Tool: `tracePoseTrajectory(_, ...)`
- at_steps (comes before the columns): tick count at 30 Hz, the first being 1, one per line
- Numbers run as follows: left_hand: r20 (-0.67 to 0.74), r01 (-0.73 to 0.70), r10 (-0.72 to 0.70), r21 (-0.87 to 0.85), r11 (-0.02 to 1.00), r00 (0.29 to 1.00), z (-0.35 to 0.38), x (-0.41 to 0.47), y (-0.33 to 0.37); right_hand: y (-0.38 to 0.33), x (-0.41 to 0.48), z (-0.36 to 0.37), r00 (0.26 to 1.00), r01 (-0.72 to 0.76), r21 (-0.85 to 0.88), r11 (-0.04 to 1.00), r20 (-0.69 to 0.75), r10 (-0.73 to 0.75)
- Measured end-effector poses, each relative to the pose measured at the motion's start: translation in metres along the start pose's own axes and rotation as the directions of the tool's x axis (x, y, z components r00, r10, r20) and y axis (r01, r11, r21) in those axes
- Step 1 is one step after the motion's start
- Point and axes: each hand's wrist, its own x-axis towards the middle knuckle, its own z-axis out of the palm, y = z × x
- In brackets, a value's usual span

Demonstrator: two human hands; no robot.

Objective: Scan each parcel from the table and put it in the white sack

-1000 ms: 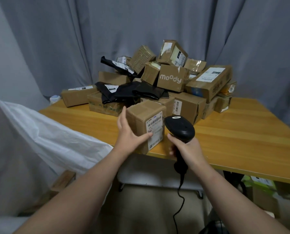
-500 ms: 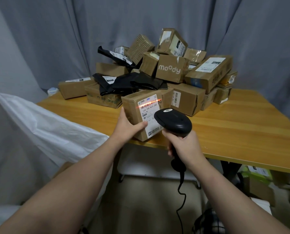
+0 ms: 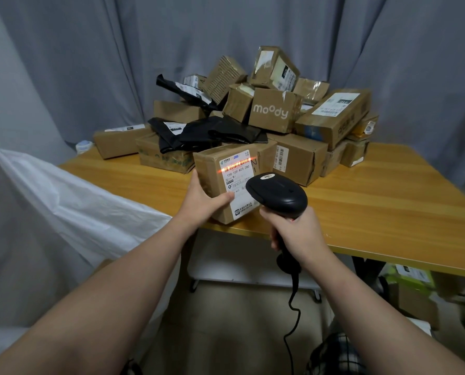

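Observation:
My left hand (image 3: 201,203) grips a small brown cardboard parcel (image 3: 215,169) by its left side, thumb across the front, at the near edge of the wooden table (image 3: 388,201). The parcel's white shipping label faces me, and a red scan line lies across its barcode. My right hand (image 3: 296,234) holds a black corded barcode scanner (image 3: 277,194) by the handle, its head just right of the label. The white sack (image 3: 71,207) hangs open to the left of the table.
A heap of brown boxes (image 3: 274,112) and black plastic mailers (image 3: 209,131) fills the back of the table against a grey curtain. The scanner's cable (image 3: 293,307) hangs down in front of me. More boxes lie on the floor at the lower right.
The parcel has turned so that its label faces me more squarely. The scanner has come up beside it, and the red scan line has stayed on the barcode since half a second ago.

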Motion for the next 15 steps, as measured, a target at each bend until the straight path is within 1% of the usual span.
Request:
tracePoseTrajectory(9, -0.006, 0.023, -0.023, -0.005, 1.000, 1.000, -0.003, 0.001, 0.002, 0.001, -0.005, 0.000, 1.000, 0.020, 0.009, 1.000, 0.005, -0.020)
tracePoseTrajectory(15, -0.021, 0.033, -0.034, -0.079, 0.996, 0.999, -0.003, -0.001, 0.007, 0.011, -0.011, 0.003, 0.999, 0.040, 0.034, 0.999, -0.032, -0.039)
